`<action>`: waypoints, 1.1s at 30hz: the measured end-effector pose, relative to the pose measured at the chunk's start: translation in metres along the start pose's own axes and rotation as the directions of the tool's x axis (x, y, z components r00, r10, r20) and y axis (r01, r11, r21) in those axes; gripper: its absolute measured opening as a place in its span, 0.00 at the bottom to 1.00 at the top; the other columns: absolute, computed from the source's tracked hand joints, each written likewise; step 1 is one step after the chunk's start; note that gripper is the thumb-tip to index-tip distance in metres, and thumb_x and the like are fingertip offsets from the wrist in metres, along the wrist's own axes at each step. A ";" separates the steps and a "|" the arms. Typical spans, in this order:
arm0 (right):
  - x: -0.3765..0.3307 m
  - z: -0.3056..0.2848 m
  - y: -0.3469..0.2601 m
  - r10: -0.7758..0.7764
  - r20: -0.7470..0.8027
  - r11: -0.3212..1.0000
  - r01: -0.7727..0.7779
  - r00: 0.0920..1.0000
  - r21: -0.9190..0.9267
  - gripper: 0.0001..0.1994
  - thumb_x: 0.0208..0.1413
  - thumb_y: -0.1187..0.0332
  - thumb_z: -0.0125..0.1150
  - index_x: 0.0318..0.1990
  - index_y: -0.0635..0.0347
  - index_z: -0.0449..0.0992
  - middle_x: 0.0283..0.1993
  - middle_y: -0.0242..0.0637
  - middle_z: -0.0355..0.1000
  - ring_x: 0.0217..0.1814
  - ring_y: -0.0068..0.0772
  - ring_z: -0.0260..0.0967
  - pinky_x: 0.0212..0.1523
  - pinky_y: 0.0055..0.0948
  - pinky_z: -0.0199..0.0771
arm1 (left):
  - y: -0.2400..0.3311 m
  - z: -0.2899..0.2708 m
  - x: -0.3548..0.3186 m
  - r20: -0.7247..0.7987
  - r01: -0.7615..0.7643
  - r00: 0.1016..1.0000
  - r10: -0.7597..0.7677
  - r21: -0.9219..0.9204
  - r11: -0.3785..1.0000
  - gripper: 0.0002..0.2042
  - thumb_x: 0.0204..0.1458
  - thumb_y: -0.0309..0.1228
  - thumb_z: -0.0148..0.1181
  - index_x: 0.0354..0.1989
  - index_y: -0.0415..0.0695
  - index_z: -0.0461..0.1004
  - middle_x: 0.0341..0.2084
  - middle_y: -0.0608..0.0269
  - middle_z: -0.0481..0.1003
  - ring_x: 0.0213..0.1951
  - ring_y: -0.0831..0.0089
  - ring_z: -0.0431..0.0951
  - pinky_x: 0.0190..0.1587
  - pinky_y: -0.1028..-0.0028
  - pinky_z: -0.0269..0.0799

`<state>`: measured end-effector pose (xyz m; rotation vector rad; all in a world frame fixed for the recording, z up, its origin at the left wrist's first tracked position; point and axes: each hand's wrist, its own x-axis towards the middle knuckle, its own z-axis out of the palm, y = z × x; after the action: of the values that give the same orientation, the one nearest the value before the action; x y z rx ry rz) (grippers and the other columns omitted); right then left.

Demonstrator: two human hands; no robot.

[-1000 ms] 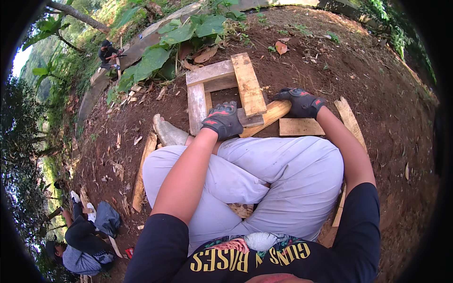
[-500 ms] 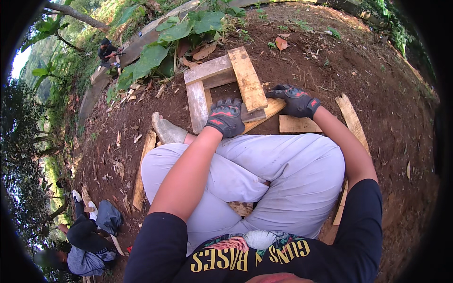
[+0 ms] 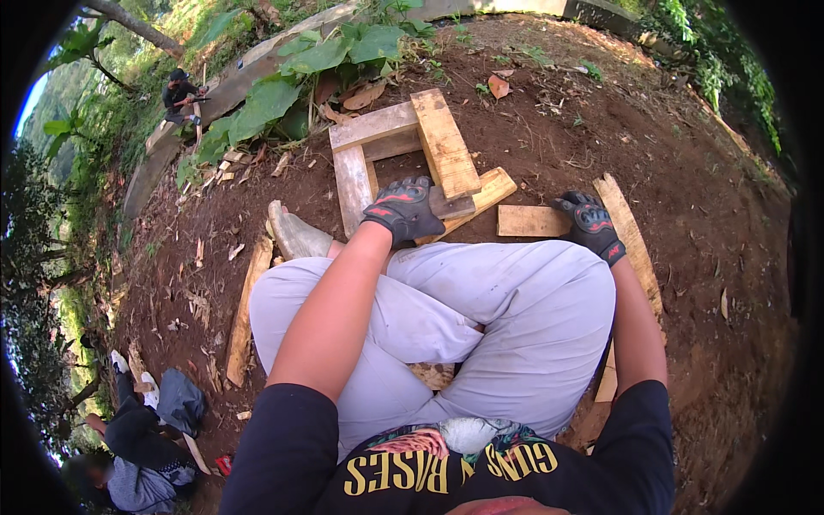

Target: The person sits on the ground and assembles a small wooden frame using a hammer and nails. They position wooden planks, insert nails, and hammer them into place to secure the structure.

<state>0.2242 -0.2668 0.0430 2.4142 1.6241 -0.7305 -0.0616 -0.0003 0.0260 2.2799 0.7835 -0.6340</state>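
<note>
A square frame of wooden boards (image 3: 348, 189) lies on the soil in front of my folded legs. One lighter board (image 3: 446, 146) rests across the top of its right side. My left hand (image 3: 403, 210), in a black and red glove, is closed round the near side of this frame. To the right, a short wooden board (image 3: 528, 221) lies flat on the ground. My gloved right hand (image 3: 588, 225) is closed over that board's right end, its fingertips partly hidden. A yellowish strip of wood (image 3: 487, 194) slants out from under the frame's near corner.
A long plank (image 3: 631, 240) lies just beyond my right hand, another (image 3: 249, 313) left of my knee. Big-leaved plants (image 3: 266, 112) grow behind the frame. One person (image 3: 178, 96) sits at far left, another (image 3: 146, 446) at lower left beside a dark bag (image 3: 180, 402).
My right hand has left the yellowish strip beside the frame, moving right and slightly nearer onto the short board's end. My left hand stays on the frame.
</note>
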 end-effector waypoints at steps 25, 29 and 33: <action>0.052 -0.047 -0.069 -0.263 -0.040 0.936 0.265 0.964 0.232 0.38 0.43 0.57 0.79 0.67 0.54 0.78 0.65 0.48 0.73 0.67 0.53 0.72 0.69 0.45 0.72 | 0.003 -0.019 -0.005 -0.045 -0.132 0.991 0.125 -0.227 0.965 0.60 0.38 0.58 0.78 0.75 0.31 0.57 0.66 0.37 0.71 0.68 0.47 0.73 0.70 0.62 0.68; 0.055 -0.040 -0.080 -0.285 -0.058 0.936 0.291 0.957 0.197 0.38 0.46 0.55 0.78 0.68 0.53 0.77 0.65 0.48 0.73 0.67 0.54 0.72 0.69 0.46 0.72 | 0.006 -0.006 0.000 -0.130 -0.050 0.991 0.014 -0.284 0.958 0.62 0.38 0.60 0.78 0.76 0.31 0.55 0.68 0.38 0.70 0.69 0.46 0.71 0.71 0.61 0.67; 0.052 -0.037 -0.069 -0.304 -0.118 0.924 0.323 0.945 0.205 0.38 0.50 0.54 0.78 0.69 0.54 0.75 0.67 0.49 0.72 0.67 0.54 0.73 0.67 0.45 0.74 | 0.005 -0.009 0.006 -0.075 -0.051 0.997 0.030 -0.307 0.950 0.57 0.44 0.57 0.77 0.77 0.35 0.56 0.69 0.41 0.69 0.71 0.48 0.71 0.71 0.60 0.67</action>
<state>0.1889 -0.1816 0.0616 2.3820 2.1008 -0.9138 -0.0525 0.0050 0.0303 2.0326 0.8051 -0.3835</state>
